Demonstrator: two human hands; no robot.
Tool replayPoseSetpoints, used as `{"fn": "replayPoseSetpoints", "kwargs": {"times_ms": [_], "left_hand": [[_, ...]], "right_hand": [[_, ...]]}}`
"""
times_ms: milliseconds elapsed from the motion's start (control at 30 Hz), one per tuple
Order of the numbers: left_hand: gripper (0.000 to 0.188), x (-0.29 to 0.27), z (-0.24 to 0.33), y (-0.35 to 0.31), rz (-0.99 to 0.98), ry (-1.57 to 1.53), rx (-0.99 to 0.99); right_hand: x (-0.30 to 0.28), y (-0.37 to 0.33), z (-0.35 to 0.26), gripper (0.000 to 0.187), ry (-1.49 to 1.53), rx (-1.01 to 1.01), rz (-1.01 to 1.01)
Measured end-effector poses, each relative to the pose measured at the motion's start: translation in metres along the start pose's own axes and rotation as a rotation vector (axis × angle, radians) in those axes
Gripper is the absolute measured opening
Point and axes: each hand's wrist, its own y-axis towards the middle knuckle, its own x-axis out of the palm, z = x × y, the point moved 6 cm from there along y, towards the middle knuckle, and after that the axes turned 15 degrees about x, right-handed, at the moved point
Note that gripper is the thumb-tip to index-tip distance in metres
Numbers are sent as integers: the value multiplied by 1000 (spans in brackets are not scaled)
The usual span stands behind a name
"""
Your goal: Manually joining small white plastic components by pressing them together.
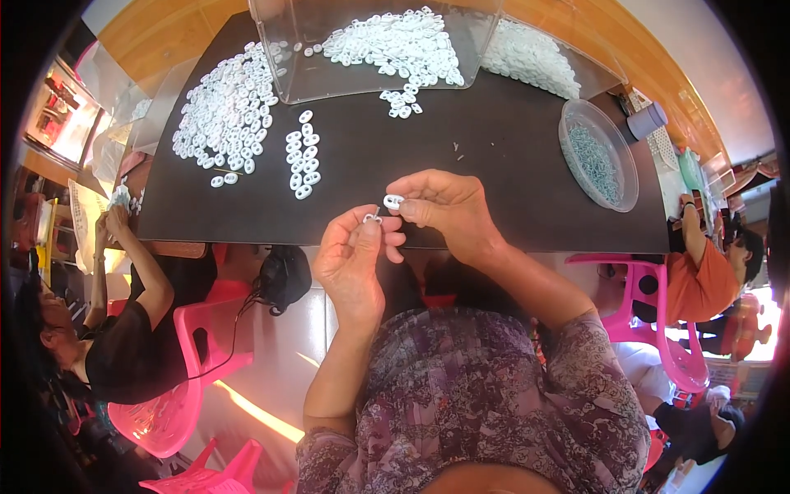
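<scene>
Near the table's front edge, my left hand (pixel 350 259) pinches a small white plastic oval piece (pixel 372 218) between thumb and fingers. What looks like a thin pin stands up from that piece; it is too small to make out fully. Close beside it, slightly higher and to the right, my right hand (pixel 453 210) grips another white oval piece (pixel 393 201) with two holes. The two pieces are nearly touching. Left of my hands, several like pieces lie in a short double column (pixel 303 156) on the dark table (pixel 494 181).
A large heap of white oval pieces (pixel 226 107) lies at the far left. More pieces (pixel 399 49) spill from a clear bin (pixel 300 78); a filled clear bag (pixel 531 62) lies beside it. At right sits a round clear dish (pixel 629 169) of small metal pins (pixel 594 165). Other people sit on both sides.
</scene>
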Motion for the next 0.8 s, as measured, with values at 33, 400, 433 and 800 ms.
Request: {"fn": "replayPoseSetpoints", "kwargs": {"times_ms": [33, 400, 433, 800], "left_hand": [[16, 0, -1, 0, 0, -1, -1], [16, 2, -7, -4, 3, 47, -81], [16, 2, -6, -4, 4, 47, -81], [15, 2, -7, -5, -5, 104, -78]], "right_hand": [[-2, 1, 2, 19, 12, 7, 17], [-5, 4, 5, 18, 27, 34, 49], [-5, 4, 6, 17, 37, 40, 44], [-2, 5, 7, 16, -17, -5, 32]]}}
